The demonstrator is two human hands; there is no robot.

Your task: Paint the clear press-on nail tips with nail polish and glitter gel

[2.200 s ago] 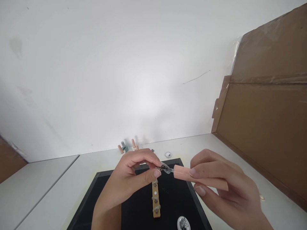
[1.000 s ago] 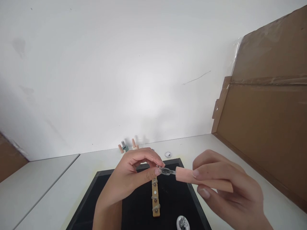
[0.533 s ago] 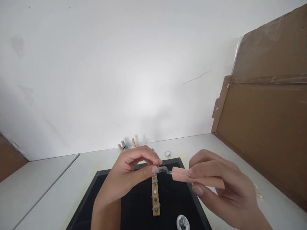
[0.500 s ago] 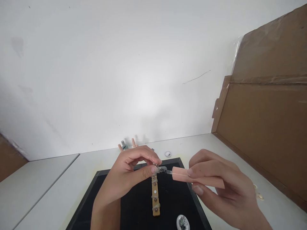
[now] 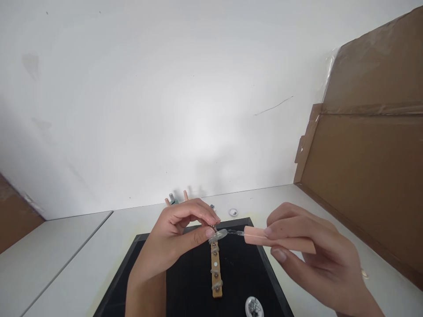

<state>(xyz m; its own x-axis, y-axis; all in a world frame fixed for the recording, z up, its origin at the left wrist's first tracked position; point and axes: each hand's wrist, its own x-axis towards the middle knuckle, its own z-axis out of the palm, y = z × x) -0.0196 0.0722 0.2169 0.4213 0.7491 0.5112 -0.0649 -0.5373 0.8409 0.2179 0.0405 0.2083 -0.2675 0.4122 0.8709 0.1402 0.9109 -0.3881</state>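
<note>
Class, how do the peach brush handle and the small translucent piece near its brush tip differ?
The peach brush handle is opaque; the translucent piece looks glassy. In the picture, the handle is longer than the piece. Rightward, the handle slopes down, while the piece slopes up. Both are elongated.

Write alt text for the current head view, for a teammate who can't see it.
The left hand holds a translucent oval piece while the right hand points a thin brush, fixed in a peach tapered cap, at that piece's end; whether they touch is unclear. Below, a narrow tan strip carrying similar pieces lies on a flat black panel.
</note>
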